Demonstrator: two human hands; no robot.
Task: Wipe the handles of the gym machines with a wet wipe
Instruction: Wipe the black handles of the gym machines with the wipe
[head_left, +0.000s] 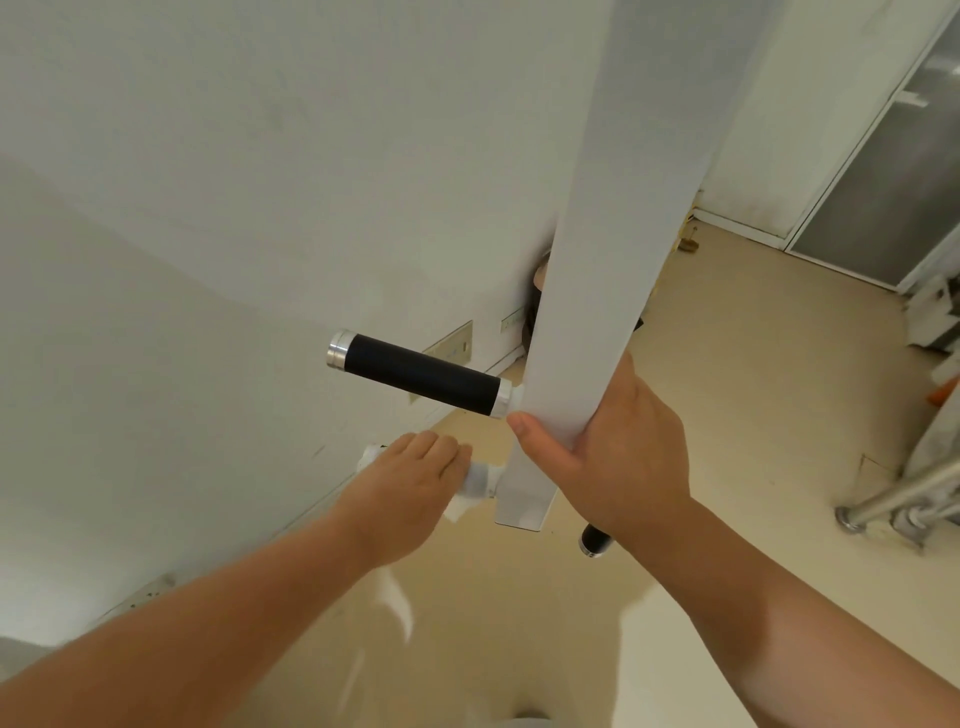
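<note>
A white machine bar (613, 218) hangs down through the middle of the view. A black handle with silver end caps (421, 375) sticks out from it to the left. Below that one, my left hand (410, 493) is closed around a second handle, with a white wet wipe (475, 480) wrapped between palm and grip. My right hand (608, 457) clasps the lower end of the bar from the right, thumb across its front. The tip of another black handle (595, 540) pokes out beneath my right wrist.
A white wall (234, 182) runs close on the left, with a wall socket plate (452, 343). Beige floor lies below. A frosted glass door (893, 171) is at the far right, and metal equipment legs (893, 499) stand on the floor at right.
</note>
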